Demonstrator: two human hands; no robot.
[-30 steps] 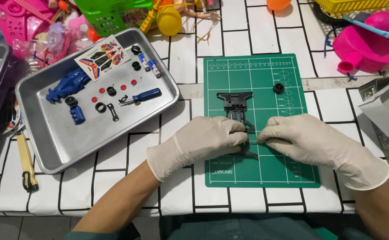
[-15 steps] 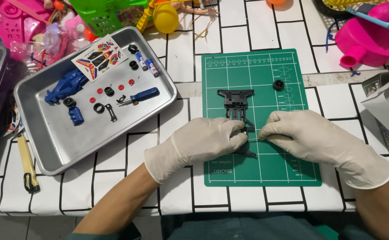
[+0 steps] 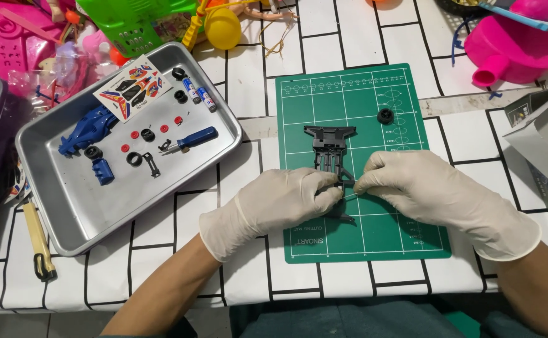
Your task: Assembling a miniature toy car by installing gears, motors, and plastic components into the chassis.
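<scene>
Two gloved hands meeting over a dark grey toy-car frame (image 3: 330, 150) on a green cutting mat (image 3: 405, 231). Frame lying flat near the mat's middle, long axis running from the far edge of the mat toward the person; wide crossbar end pointing away, narrow end hidden under the fingers. Frame dark, slotted, ribbed along its length, with a small black piece showing just below the hands.

Left hand (image 3: 274, 203) in a white glove, palm down, reaching in from the lower left, fingers curled together and clamped on the near end of the frame. Right hand (image 3: 430, 191), also gloved, coming in from the right, thumb and forefinger pinched together on a thin pale part at the frame's edge; what that part is, too small to tell. Fingertips of both hands almost touching.

One small black wheel (image 3: 385, 116) lying apart on the mat's upper right. Left of the mat, a metal tray (image 3: 67, 213) holding a blue car shell (image 3: 85, 130), a blue-handled screwdriver (image 3: 189, 141), a sticker sheet (image 3: 137, 87), two small batteries (image 3: 197, 95), and loose black and red bits. All on a white tablecloth with a black brick pattern (image 3: 249, 75).
</scene>
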